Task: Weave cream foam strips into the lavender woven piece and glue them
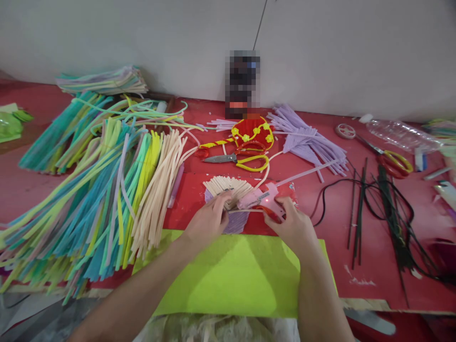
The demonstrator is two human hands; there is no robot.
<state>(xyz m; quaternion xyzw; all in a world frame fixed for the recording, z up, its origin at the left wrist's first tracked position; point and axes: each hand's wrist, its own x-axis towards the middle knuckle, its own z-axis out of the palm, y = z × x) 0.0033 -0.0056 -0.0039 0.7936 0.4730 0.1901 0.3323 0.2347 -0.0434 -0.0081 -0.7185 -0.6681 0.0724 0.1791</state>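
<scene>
My left hand (208, 218) is closed, its fingertips pinching the lower end of a fan of cream pipe cleaners (224, 184). A flat purple pipe-cleaner piece (235, 223) shows beneath the fan. My right hand (294, 221) grips the handle of a pink hot glue gun (261, 197) with a small lit red light. The gun's nozzle points left, close by the fan and my left fingertips. One thin cream strand runs between the two hands, below the gun. Whether the nozzle touches the fan I cannot tell.
Bundles of coloured pipe cleaners (92, 204) cover the left side. Yellow-handled scissors (245, 161) lie behind the gun, near purple stems (309, 137). A yellow-green sheet (228, 280) lies in front. At right are dark stems (392, 223), more scissors (395, 161) and a plastic bottle (402, 135).
</scene>
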